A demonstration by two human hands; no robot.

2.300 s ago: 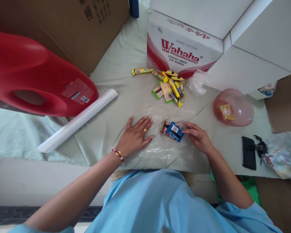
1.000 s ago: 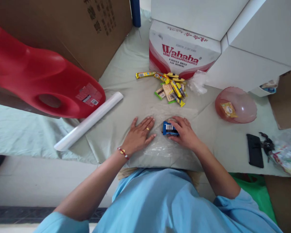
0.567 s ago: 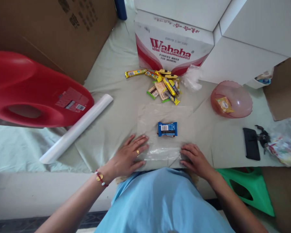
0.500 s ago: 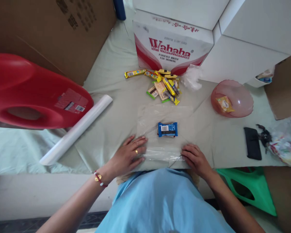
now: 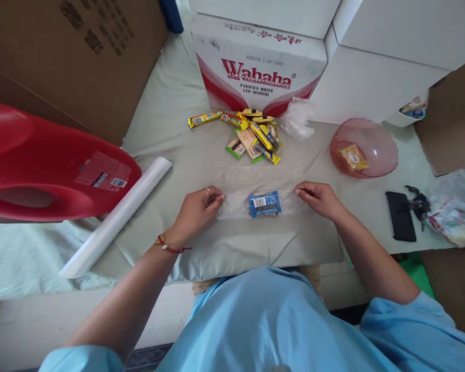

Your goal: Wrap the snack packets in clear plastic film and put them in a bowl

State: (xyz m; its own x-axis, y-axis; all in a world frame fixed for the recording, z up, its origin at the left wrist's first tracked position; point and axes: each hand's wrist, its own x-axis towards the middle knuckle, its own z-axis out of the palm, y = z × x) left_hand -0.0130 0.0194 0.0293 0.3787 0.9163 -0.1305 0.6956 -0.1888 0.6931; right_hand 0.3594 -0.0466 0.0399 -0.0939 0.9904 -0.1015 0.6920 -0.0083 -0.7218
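Observation:
A clear plastic sheet [image 5: 234, 205] lies on the cloth-covered table, its near part folded up over a small blue snack packet [image 5: 264, 203] with a barcode. My left hand [image 5: 199, 209] pinches the folded edge at the left of the packet, thumb against fingers. On the other side, my right hand [image 5: 320, 199] pinches the same edge near the sheet's right end. The packet shows through the film between both hands. Something darker peeks out under the packet's lower edge; I cannot make out what it is.
Yellow and green snack packets [image 5: 251, 137] are piled before a Wahaha carton [image 5: 259, 72]. A pink bowl [image 5: 383, 150] holds an orange packet. A white plastic roll [image 5: 116, 217] lies beside a red jug [image 5: 62, 170] at left. A black phone [image 5: 400, 217] and keys lie right.
Both hands have moved away from my body, lifting the near edge of the plastic sheet and folding it over the blue packet. Flat-lying fingers have become pinches.

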